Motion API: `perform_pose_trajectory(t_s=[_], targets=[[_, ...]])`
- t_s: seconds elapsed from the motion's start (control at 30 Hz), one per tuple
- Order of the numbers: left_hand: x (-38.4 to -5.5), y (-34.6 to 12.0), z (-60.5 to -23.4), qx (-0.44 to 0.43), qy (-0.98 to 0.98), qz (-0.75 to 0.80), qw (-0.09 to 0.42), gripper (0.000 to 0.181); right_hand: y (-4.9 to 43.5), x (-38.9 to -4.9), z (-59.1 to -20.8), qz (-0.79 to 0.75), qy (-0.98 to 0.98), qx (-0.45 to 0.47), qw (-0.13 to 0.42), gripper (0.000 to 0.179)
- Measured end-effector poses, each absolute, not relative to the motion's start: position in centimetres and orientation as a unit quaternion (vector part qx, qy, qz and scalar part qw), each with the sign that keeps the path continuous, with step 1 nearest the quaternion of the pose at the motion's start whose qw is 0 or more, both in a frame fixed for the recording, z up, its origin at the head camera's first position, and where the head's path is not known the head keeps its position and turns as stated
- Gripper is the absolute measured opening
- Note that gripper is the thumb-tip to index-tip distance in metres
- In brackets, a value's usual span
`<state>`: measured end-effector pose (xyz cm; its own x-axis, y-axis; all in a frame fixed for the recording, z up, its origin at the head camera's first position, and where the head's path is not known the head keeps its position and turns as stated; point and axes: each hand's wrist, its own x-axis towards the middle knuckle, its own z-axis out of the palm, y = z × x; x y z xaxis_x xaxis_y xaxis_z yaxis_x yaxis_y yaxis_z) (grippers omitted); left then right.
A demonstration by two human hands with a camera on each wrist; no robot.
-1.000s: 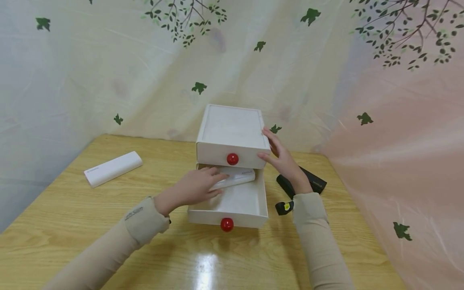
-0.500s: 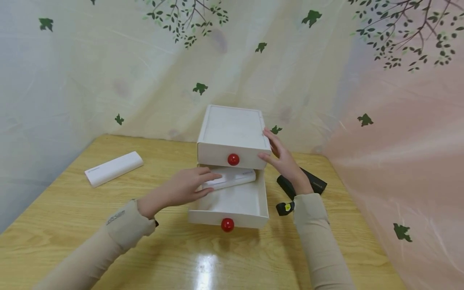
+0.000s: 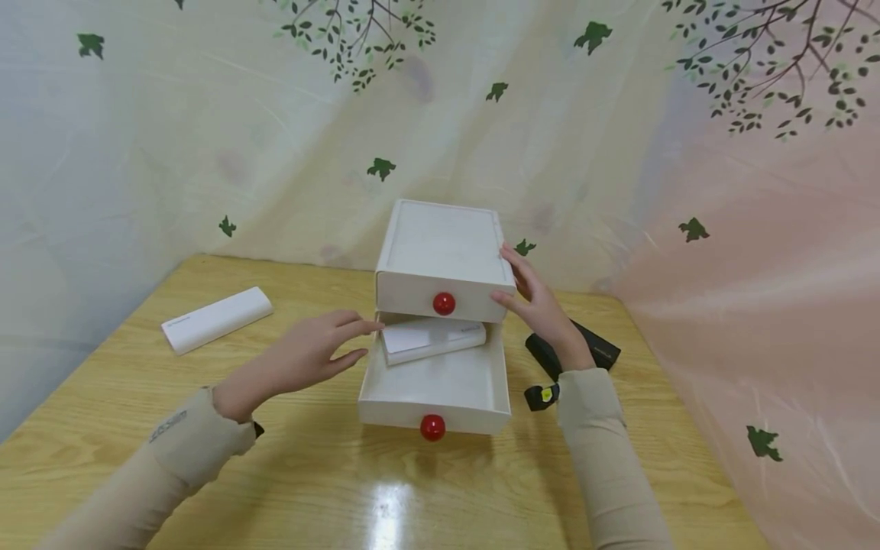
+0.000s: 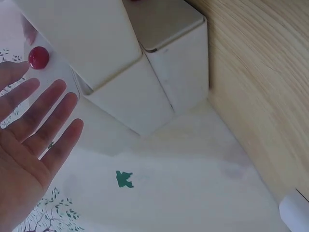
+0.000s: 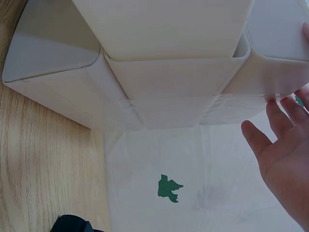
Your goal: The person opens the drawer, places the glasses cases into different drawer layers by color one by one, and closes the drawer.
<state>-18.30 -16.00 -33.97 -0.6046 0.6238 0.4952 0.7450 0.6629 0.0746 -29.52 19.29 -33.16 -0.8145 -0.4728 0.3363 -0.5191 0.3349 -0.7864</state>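
Note:
A white drawer cabinet (image 3: 443,241) with red ball knobs stands on the table. Its drawer (image 3: 440,389) below the top one is pulled out. At the back of that drawer lies a white oblong case (image 3: 433,340) with rounded edges and small lettering. My left hand (image 3: 302,355) hovers just left of the drawer, fingers extended and holding nothing; the left wrist view shows its spread fingers (image 4: 58,108). My right hand (image 3: 539,309) rests against the top unit's right side, thumb at the front corner. In the right wrist view, its fingertips (image 5: 273,108) touch the white wall.
Another white oblong case (image 3: 216,319) lies on the table at the left. Black oblong items (image 3: 594,344) lie partly hidden behind my right wrist. A black wrist device (image 3: 541,396) with a yellow-green spot sits by my right cuff. A printed leaf curtain (image 3: 309,153) hangs behind the table.
My left hand has drawn back left, off the white case and out of the drawer. The case stays inside. My right hand has stayed against the cabinet.

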Motion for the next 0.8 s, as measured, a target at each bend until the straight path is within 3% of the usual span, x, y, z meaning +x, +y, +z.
perform_pose_trajectory(t_s=[0.23, 0.8], targets=[[-18.1, -18.0, -34.4, -0.381, -0.882, -0.127, 0.247, 0.040, 19.4, -29.5, -33.2, 0.492, -0.816, 0.303, 0.023, 0.069], [-17.2, -23.2, -35.1, -0.320, -0.908, -0.086, 0.257, 0.044, 19.4, -29.4, -33.2, 0.487, -0.819, 0.304, 0.026, 0.069]])
